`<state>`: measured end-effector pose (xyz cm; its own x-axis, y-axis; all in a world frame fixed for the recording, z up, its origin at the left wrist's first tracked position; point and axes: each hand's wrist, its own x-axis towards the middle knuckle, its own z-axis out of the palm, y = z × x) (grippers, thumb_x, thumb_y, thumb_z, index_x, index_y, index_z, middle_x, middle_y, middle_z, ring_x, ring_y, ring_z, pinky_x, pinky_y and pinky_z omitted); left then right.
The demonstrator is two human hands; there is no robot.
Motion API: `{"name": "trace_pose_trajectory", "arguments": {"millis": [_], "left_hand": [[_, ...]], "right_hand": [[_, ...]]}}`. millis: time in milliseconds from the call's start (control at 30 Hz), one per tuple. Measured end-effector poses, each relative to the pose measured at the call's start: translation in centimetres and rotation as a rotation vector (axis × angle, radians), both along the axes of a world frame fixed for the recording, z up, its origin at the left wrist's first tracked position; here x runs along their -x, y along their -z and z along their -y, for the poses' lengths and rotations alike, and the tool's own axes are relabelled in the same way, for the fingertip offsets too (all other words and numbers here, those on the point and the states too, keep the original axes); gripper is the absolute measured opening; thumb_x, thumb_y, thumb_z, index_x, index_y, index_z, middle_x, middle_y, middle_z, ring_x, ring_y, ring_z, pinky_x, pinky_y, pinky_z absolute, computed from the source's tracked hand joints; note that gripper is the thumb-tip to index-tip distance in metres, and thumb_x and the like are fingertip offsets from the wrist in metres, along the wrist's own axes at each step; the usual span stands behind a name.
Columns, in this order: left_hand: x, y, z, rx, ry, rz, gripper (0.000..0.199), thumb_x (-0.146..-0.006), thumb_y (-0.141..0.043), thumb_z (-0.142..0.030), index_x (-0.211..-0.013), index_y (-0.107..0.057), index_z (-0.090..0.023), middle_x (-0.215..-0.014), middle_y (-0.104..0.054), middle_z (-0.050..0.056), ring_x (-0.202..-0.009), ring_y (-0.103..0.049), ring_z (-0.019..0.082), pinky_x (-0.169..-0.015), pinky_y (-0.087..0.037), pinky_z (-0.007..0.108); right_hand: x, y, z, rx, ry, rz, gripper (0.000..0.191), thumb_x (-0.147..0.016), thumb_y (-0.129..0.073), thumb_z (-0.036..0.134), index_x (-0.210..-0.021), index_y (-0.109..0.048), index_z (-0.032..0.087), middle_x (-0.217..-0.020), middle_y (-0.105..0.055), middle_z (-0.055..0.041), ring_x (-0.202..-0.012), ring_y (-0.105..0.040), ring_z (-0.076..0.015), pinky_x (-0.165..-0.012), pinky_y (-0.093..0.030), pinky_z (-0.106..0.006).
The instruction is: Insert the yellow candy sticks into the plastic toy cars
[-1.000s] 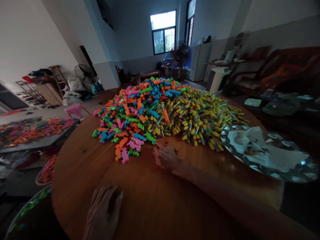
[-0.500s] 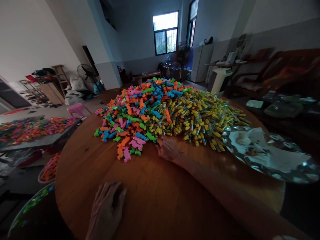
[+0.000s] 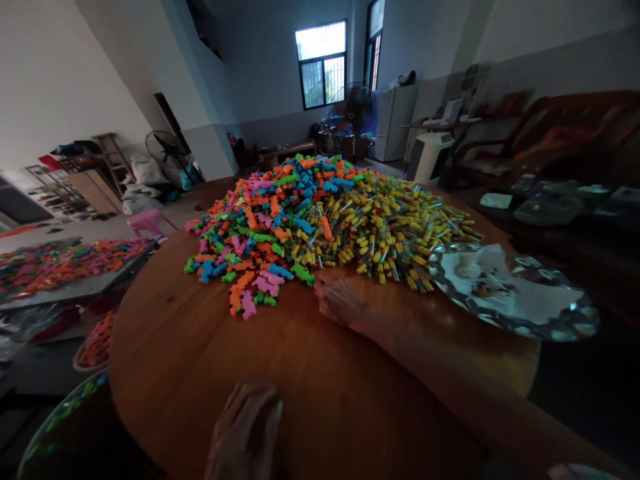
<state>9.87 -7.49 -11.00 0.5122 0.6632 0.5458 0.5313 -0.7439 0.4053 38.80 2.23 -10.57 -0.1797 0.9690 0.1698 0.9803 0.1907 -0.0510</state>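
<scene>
On the round wooden table (image 3: pixel 165 333) lies a heap of small plastic toy pieces (image 3: pixel 260 220) in orange, blue, green and pink. Against its right side rests a heap of small yellow-ended clear tubes (image 3: pixel 395 227). My right hand (image 3: pixel 340 300) is at the near edge where the heaps meet, its fingers curled beside a green toy piece (image 3: pixel 303 273). What its fingertips hold, if anything, is hidden. Nearer to me, my left hand (image 3: pixel 245 427) is slightly blurred over the tabletop, thumb apart from the fingers, with nothing seen in it.
A shiny silver tray (image 3: pixel 545 323) with white paper sits at the table's right edge. To the left are another table (image 3: pixel 100 283) covered in coloured pieces, a basket (image 3: pixel 83 363) of orange ones and a pink stool (image 3: pixel 150 220). A wooden bench (image 3: pixel 550 140) stands behind on the right.
My left hand has moved right and a little closer to me. My right hand stays at the heap's edge. The whole view has shifted slightly, with the background moving left.
</scene>
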Motion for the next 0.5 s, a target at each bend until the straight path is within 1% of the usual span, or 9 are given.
{"name": "trace_pose_trajectory", "arguments": {"millis": [67,133,233,300,400,500], "left_hand": [[-0.4,0.0,0.3,0.021,0.008,-0.002,0.009,-0.095,-0.057,-0.02,-0.103,-0.062,-0.023,-0.094,-0.069,0.003,-0.087,-0.067,0.013,-0.078,-0.056,0.022],[-0.5,0.0,0.2,0.043,0.01,0.001,0.009,-0.096,-0.057,-0.02,-0.103,-0.061,-0.023,-0.094,-0.068,0.003,-0.087,-0.067,0.013,-0.077,-0.056,0.021],[-0.4,-0.2,-0.1,0.04,0.011,0.005,0.009,-0.096,-0.057,-0.02,-0.102,-0.062,-0.023,-0.093,-0.068,0.003,-0.086,-0.067,0.013,-0.077,-0.056,0.021],[-0.4,-0.3,-0.1,0.031,0.007,0.01,0.008,-0.095,-0.057,-0.02,-0.101,-0.062,-0.023,-0.092,-0.069,0.003,-0.085,-0.067,0.013,-0.076,-0.056,0.021],[-0.6,-0.5,0.0,0.018,0.001,0.016,0.007,-0.095,-0.058,-0.021,-0.1,-0.063,-0.023,-0.091,-0.069,0.003,-0.084,-0.067,0.013,-0.075,-0.056,0.021],[-0.7,-0.4,0.1,0.014,-0.005,0.016,0.008,-0.095,-0.058,-0.022,-0.099,-0.064,-0.022,-0.091,-0.07,0.004,-0.083,-0.068,0.014,-0.073,-0.057,0.022]], "right_hand": [[-0.1,0.1,-0.1,-0.005,0.0,-0.012,0.026,-0.089,-0.049,0.018,-0.109,-0.066,0.016,-0.112,-0.062,-0.013,-0.074,-0.056,-0.0179,-0.058,-0.033,-0.03],[-0.1,0.1,-0.1,-0.009,-0.032,-0.02,0.027,-0.089,-0.048,0.016,-0.109,-0.067,0.017,-0.113,-0.062,-0.0124,-0.076,-0.056,-0.0179,-0.06,-0.033,-0.03],[-0.3,0.3,0.5,-0.014,-0.112,-0.032,0.03,-0.087,-0.052,0.015,-0.112,-0.067,0.019,-0.116,-0.062,-0.0108,-0.08,-0.056,-0.0175,-0.064,-0.034,-0.031],[-0.4,0.6,1.0,-0.018,-0.13,-0.043,0.03,-0.086,-0.054,0.014,-0.112,-0.067,0.019,-0.115,-0.063,-0.0098,-0.081,-0.056,-0.0172,-0.065,-0.034,-0.031],[-0.6,1.2,1.2,-0.035,-0.06,-0.066,0.029,-0.089,-0.05,0.015,-0.114,-0.065,0.016,-0.11,-0.064,-0.0114,-0.077,-0.056,-0.018,-0.062,-0.032,-0.031],[-0.6,1.6,0.6,-0.062,0.032,-0.09,0.031,-0.094,-0.045,0.017,-0.119,-0.062,0.012,-0.108,-0.064,-0.0139,-0.078,-0.056,-0.0201,-0.061,-0.032,-0.032]]}}
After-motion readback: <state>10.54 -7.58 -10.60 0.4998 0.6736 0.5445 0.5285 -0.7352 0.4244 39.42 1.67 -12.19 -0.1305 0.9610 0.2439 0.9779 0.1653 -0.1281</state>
